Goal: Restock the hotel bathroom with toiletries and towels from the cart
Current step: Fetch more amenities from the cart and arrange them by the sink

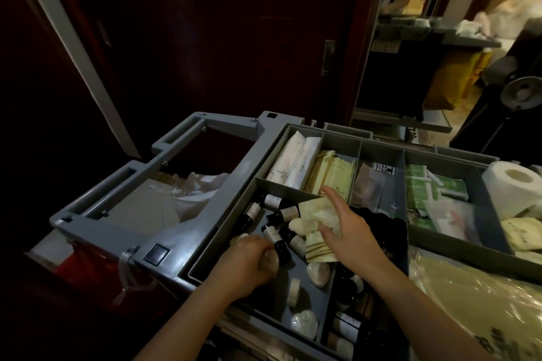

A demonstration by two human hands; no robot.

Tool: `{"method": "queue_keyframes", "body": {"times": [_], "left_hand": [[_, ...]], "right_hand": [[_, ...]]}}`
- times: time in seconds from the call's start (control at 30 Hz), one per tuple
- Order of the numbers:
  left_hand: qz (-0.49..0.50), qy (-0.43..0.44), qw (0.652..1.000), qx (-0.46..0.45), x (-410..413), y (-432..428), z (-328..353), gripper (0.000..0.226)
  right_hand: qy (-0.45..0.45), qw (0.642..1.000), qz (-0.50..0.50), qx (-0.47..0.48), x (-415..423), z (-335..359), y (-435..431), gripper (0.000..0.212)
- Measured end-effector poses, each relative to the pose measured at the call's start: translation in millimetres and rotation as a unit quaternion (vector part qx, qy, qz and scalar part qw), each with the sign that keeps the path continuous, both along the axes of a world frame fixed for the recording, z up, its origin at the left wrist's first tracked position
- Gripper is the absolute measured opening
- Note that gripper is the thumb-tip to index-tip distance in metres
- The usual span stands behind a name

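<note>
We hold a stack of yellow sachets (318, 214) pinched in our right hand (349, 228), just above the small bottles (289, 212) lying between our hands in the cart tray (225, 231), seemingly so our left hand (249, 264), curled round a pale soap (270, 258), can gather more.

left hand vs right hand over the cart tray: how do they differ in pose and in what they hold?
The left hand is curled tight round a small pale round item. The right hand pinches pale yellow flat sachets, with its fingers more stretched. The left hand sits among the small dark bottles with white labels, while the right hand lies to their right. Both are over the grey plastic cart tray.
</note>
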State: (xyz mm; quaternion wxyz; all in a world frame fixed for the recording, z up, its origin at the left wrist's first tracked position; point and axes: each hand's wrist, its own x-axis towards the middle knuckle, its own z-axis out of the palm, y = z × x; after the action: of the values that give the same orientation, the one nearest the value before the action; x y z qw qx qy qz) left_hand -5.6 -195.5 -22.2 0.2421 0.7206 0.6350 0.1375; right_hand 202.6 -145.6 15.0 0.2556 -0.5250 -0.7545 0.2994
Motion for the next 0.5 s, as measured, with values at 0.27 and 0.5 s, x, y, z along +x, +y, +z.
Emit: {"method": "queue_keyframes", "body": {"times": [0.27, 0.5], "left_hand": [[0.114, -0.188, 0.973, 0.067, 3.5, -20.5, 39.3, 0.035], [0.215, -0.239, 0.937, 0.136, 18.7, -73.2, 81.4, 0.028]], "right_hand": [[0.145, 0.987, 0.055, -0.047, 2.7, 21.7, 1.4, 0.066], [0.177, 0.965, 0.190, -0.030, -9.2, 53.2, -12.9, 0.062]]}}
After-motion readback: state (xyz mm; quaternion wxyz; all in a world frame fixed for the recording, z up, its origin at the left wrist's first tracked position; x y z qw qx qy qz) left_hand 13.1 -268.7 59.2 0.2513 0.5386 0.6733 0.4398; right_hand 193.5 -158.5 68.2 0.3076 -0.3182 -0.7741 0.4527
